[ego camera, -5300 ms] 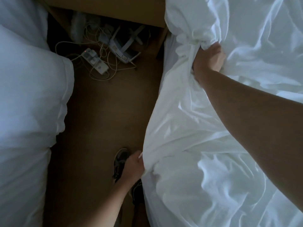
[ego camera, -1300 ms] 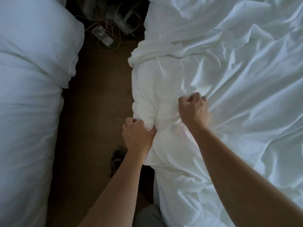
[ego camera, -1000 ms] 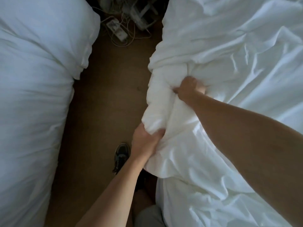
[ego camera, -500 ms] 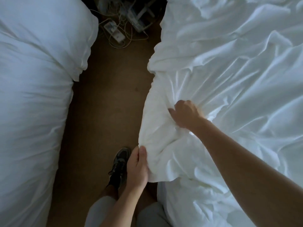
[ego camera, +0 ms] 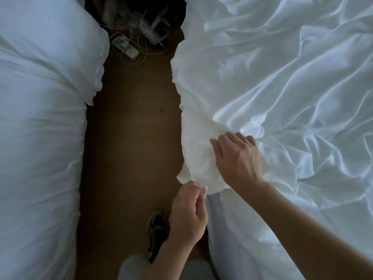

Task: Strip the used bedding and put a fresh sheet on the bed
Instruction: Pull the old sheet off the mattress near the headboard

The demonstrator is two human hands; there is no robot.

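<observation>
Nearest: grey trouser knee [ego camera: 131, 267] and a dark shoe [ego camera: 158, 227] on the brown floor [ego camera: 131, 138] in the aisle between two beds. Left hand [ego camera: 187, 211] is just off the bed's left edge, fingers curled with tips at the sheet's hem; cannot tell if cloth is actually pinched. Right hand [ego camera: 238, 158] is beyond it, fingers apart and fairly straight, laid flat on a bunched fold [ego camera: 197, 150] of the white sheet [ego camera: 282, 87] right at that edge. The sheet is crumpled and loose along the left edge but covers the bed surface out to the far and right sides. A paler panel [ego camera: 219, 217] under the bunch is probably the mattress side. Judgement: stripping is underway and early. Pulling the sheet off, clearing it and laying a fresh one all remain, and no fresh sheet is in view. White bedding [ego camera: 40, 118] lies on the neighbouring bed across the aisle. A power strip [ego camera: 125, 47] with tangled cables is at the far end of the floor. No readable writing or brands.
</observation>
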